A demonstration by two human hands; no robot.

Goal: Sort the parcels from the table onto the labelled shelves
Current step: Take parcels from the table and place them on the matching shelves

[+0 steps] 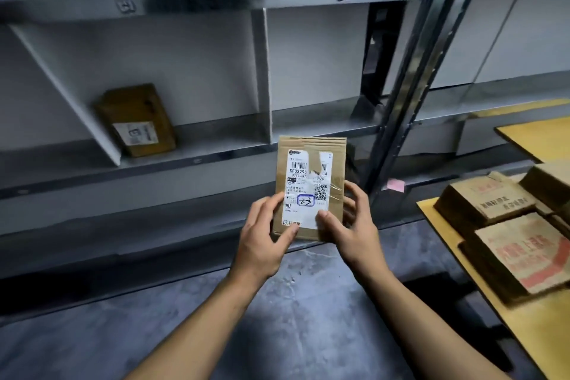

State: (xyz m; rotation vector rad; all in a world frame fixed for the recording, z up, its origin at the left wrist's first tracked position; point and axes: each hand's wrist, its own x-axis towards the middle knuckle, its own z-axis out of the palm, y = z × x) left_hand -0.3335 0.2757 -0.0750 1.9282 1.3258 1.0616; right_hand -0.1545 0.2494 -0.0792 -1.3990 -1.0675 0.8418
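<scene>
Grey metal shelving behind, flat rectangular cardboard parcel with torn white label held upright before it, left hand and right hand clamped on its lower edges, printed cardboard boxes stacked on yellow table, another brown parcel leaning in a shelf bay.

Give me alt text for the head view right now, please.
Both hands, left hand and right hand, hold up a flat brown cardboard parcel with its torn white shipping label facing the camera. Behind stand grey metal shelves holding one brown box; more cardboard parcels lie on a yellow table at right.
</scene>
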